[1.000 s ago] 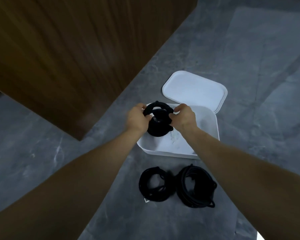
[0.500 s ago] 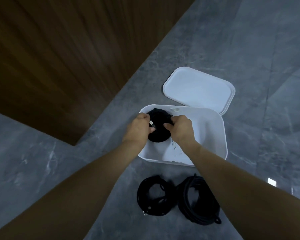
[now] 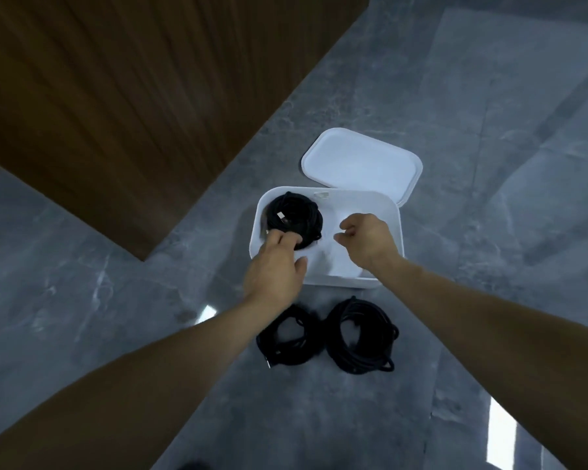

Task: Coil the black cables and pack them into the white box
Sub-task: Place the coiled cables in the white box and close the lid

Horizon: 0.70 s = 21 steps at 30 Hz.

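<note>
A white box (image 3: 396, 228) stands open on the grey floor. One coiled black cable (image 3: 294, 217) with a pale plug lies in its left half. My left hand (image 3: 275, 269) hovers over the box's near left corner, fingers spread, fingertips at the coil's near edge. My right hand (image 3: 367, 239) is over the box's bare right half, fingers loosely curled, holding nothing. Two more coils lie on the floor in front of the box: a smaller one (image 3: 287, 335) on the left and a larger one (image 3: 362, 335) on the right.
The white lid (image 3: 362, 162) lies flat behind the box, touching its far edge. A brown wooden panel (image 3: 116, 96) fills the upper left, its corner close to the box. Grey marble floor surrounds everything.
Both hands lowered the coil into the box's left half and let go of it. They have since drawn back toward me and apart.
</note>
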Motion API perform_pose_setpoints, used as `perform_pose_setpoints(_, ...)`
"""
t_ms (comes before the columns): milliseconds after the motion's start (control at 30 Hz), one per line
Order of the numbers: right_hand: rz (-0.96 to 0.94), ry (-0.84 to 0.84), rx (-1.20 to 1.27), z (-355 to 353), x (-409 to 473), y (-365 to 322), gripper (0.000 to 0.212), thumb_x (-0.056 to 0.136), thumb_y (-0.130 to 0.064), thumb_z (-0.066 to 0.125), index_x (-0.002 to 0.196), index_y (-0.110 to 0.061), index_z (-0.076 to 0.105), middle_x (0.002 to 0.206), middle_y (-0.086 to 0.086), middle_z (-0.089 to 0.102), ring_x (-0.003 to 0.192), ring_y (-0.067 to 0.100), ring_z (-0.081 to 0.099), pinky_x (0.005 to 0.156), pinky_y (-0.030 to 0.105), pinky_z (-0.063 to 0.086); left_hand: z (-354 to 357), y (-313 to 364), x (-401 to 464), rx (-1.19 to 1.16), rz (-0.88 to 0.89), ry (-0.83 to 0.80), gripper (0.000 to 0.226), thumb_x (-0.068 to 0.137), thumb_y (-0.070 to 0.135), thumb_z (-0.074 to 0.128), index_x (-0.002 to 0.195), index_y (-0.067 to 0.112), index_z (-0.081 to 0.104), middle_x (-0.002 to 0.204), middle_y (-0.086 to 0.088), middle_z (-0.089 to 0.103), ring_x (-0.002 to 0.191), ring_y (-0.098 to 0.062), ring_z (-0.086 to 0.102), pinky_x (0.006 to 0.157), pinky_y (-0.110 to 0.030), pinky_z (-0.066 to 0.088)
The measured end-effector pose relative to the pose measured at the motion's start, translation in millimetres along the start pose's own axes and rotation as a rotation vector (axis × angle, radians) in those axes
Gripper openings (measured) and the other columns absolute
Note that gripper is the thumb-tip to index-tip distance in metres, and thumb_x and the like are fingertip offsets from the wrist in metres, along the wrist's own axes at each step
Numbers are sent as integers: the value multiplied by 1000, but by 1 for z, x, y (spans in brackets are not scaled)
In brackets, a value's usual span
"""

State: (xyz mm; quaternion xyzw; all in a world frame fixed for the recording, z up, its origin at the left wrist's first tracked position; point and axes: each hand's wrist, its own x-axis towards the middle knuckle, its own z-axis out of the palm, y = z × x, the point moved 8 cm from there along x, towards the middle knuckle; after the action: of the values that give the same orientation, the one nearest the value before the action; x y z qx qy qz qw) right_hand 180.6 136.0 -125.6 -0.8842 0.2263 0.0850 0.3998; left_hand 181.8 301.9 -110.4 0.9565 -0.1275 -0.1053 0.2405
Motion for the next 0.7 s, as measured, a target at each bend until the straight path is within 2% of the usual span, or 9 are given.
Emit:
perform_pose_setpoints(100,13,-17,-11,-9,-21,15,29,89,-20,62,116,-7,61,112,10,63,102,25,59,91,32,47,18,5,-26,-33,-18,-57,34,95,27,51,128,18,49,131,2,42,112,-18,54,86,-38,49)
perform_pose_setpoints(167,3,-34,-52,-14,-36,26,26,89,-18,62,110,-4,63,100,11,63,93,23,58,89,32,47,29,7,-39,-67,-40,-89,30,94,29,52,122,15,52,125,0,45,106,-20,57,85,-36,50)
perform_pose_setpoints(233,-6,-44,-99,-21,-50,36,21,88,-17,63,102,-1,65,94,12,62,94,27,59,89,36,49,40,8,-48,-114,-77,-141,31,93,32,55,117,12,54,122,-4,47,101,-21,58,88,-33,48)
perform_pose_setpoints(300,-4,-60,-168,-27,-64,46,20,89,-18,62,100,-1,66,102,16,65,101,31,60,89,38,49,51,7,-55,-132,-151,-202,41,91,38,56,120,9,53,124,-7,47,104,-22,56,88,-29,44)
perform_pose_setpoints(400,19,-104,-313,-28,-83,63,29,92,-21,56,110,1,62,117,16,62,110,30,56,89,32,44,65,6,-61,-109,-238,-298,55,90,44,56,129,6,49,132,-10,50,117,-25,52,94,-31,41)
perform_pose_setpoints(467,89,-164,-344,-21,-93,78,35,93,-26,56,116,0,56,123,15,57,114,29,53,87,29,42,74,7,-64,-86,-263,-375,40,92,44,54,113,10,56,115,-7,57,109,-24,54,87,-31,41)
perform_pose_setpoints(533,177,-233,-320,-10,-102,91,37,93,-31,56,115,-2,52,112,16,54,104,28,53,80,30,41,81,9,-67,-92,-271,-419,33,93,42,53,90,9,55,97,-13,59,90,-24,54,75,-30,40)
perform_pose_setpoints(633,285,-297,-202,7,-112,103,38,94,-32,54,113,1,52,82,9,48,86,22,47,65,27,39,90,9,-70,-108,-296,-438,44,91,41,56,110,1,58,112,-20,62,98,-32,60,78,-35,46)
perform_pose_setpoints(700,375,-304,-18,17,-116,111,36,93,-28,57,114,1,54,87,13,54,85,24,52,67,32,49,92,5,-70,-164,-339,-403,39,89,34,62,114,4,59,113,-15,63,101,-30,61,85,-38,50)
